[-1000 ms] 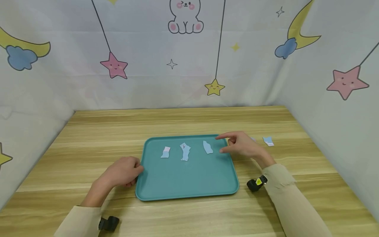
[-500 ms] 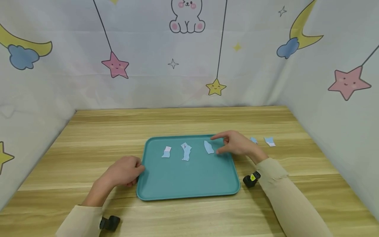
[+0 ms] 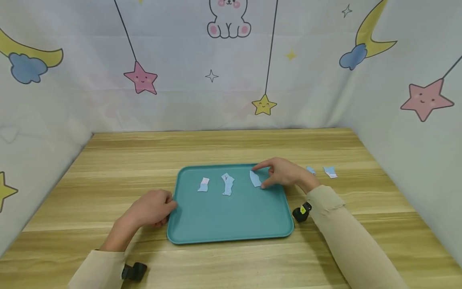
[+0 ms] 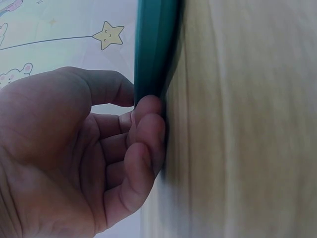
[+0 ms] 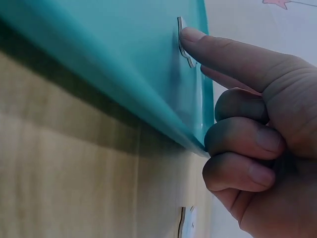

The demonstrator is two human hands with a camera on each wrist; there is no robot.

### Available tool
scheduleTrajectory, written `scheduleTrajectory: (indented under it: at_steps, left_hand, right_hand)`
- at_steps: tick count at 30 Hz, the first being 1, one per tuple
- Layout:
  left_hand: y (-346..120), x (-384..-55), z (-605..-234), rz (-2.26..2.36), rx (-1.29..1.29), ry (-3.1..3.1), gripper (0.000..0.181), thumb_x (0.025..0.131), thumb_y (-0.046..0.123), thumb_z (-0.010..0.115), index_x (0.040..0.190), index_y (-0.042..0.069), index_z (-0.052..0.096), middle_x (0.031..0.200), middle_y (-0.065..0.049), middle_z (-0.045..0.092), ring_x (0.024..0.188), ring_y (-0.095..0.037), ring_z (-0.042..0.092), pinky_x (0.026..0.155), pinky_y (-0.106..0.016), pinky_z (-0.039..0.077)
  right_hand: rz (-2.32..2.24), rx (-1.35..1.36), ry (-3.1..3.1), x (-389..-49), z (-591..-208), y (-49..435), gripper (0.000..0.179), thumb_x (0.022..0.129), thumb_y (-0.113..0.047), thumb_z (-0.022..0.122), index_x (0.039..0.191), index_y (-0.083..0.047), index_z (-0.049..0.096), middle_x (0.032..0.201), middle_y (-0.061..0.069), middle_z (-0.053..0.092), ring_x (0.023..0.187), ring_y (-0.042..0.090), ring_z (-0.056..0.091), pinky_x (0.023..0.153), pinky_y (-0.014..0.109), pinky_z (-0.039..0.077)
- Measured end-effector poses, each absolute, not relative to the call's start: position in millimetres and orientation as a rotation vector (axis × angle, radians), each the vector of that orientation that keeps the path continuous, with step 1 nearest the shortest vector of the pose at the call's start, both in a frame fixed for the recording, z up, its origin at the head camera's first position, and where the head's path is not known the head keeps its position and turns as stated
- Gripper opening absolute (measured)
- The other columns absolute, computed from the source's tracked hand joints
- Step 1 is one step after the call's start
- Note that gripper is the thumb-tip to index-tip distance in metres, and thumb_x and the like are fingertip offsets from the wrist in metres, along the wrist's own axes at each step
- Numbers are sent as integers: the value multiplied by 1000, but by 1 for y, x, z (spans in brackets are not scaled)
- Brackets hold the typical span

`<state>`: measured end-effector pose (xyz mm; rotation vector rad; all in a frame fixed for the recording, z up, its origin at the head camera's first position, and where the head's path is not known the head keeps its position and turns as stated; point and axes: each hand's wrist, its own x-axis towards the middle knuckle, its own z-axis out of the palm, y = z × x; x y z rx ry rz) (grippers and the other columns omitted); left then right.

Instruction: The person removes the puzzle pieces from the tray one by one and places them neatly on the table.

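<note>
My left hand [image 3: 151, 206] grips the left edge of a teal tray [image 3: 231, 220]. In the left wrist view, its thumb lies along the tray's side and its curled fingers are at the underside. My right hand [image 3: 283, 171] reaches over the tray's far right corner. Its thumb and forefinger pinch a light-blue puzzle piece [image 3: 254, 179] at its two ends, the piece lying on the tray. The right wrist view shows the thumb tip against this thick, irregular piece, the other fingers curled. Two more pieces lie to its left: a blue-and-pink one [image 3: 203, 184] and a longer one [image 3: 227, 185].
On the wooden table [image 3: 231, 265], right of the tray, are a blue-and-pink piece [image 3: 330, 171] and a blue piece [image 3: 311, 170] partly hidden by the right wrist. A white cloth printed with stars and moons [image 3: 180, 108] stands around the table's back and sides.
My right hand has moved left over the tray, its thumb and forefinger coming to the light-blue puzzle piece. The left hand keeps its grip on the tray.
</note>
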<state>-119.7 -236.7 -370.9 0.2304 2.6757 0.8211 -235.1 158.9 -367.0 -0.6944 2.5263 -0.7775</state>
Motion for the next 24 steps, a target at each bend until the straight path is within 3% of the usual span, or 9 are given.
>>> scheduleTrajectory:
  at_steps: [11, 21, 24]
  left_hand:
    - [-237, -121, -370, 815, 214, 2673, 29, 101, 14, 52, 72, 9, 55, 57, -3, 60, 47, -16, 55, 51, -31, 43]
    - [-236, -119, -369, 808, 201, 2674, 30, 101, 15, 52, 73, 9, 55, 58, -4, 60, 49, -16, 57, 51, -30, 43]
    - [-236, -119, -370, 814, 192, 2673, 30, 102, 15, 53, 73, 9, 55, 58, -4, 60, 49, -16, 57, 51, -30, 44]
  right_hand:
    - [-805, -678, 2500, -235, -367, 155, 56, 89, -15, 83, 142, -11, 67, 57, -6, 32, 54, 12, 30, 57, 25, 29]
    - [-912, -670, 2545, -230, -372, 156, 28, 90, -17, 83, 117, -12, 77, 56, -6, 35, 54, 11, 34, 57, 26, 33]
    - [-914, -659, 2561, -228, -374, 156, 27, 89, -17, 84, 116, -12, 77, 57, -6, 36, 54, 12, 35, 57, 26, 34]
